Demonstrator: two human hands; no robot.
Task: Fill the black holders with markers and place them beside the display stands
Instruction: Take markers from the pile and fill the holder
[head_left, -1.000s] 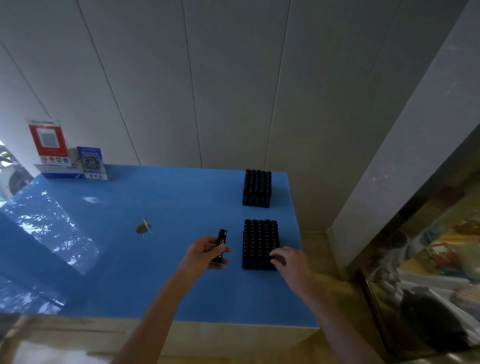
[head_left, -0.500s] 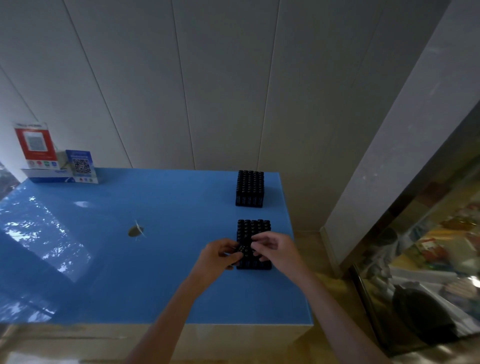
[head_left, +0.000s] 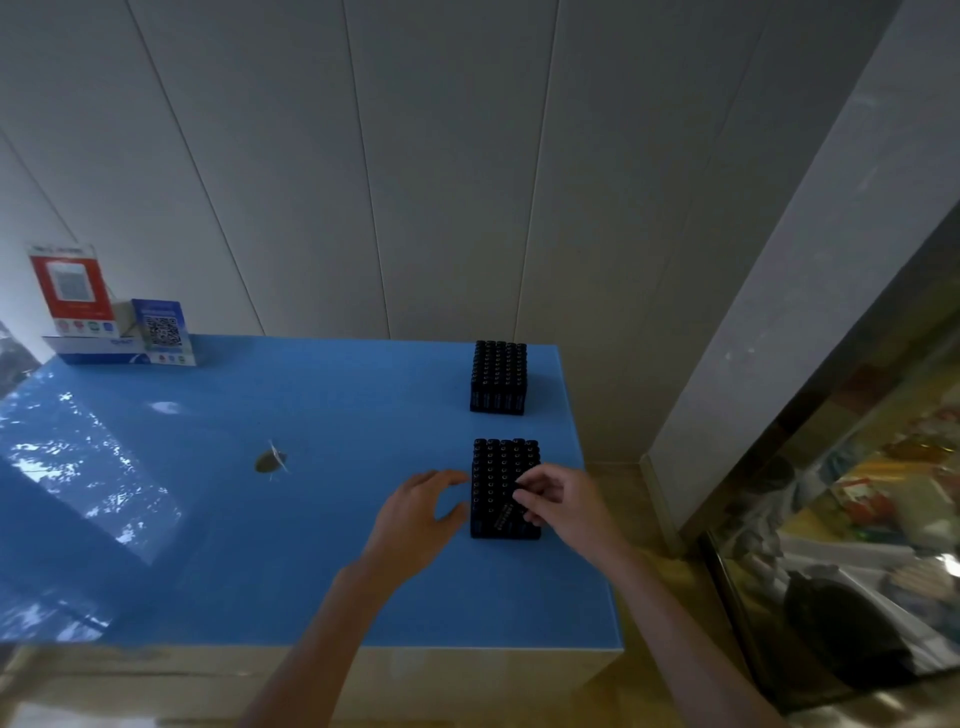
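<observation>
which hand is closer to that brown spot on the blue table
Left. The left hand lies on the blue table just right of the brown spot; the right hand is farther right, over the near marker block.

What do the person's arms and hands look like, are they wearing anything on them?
Both forearms are bare up to the bottom edge of the picture, with no sleeves in view. The left hand and right hand are bare too: no gloves, and no watch, bracelet or rings can be made out.
</observation>
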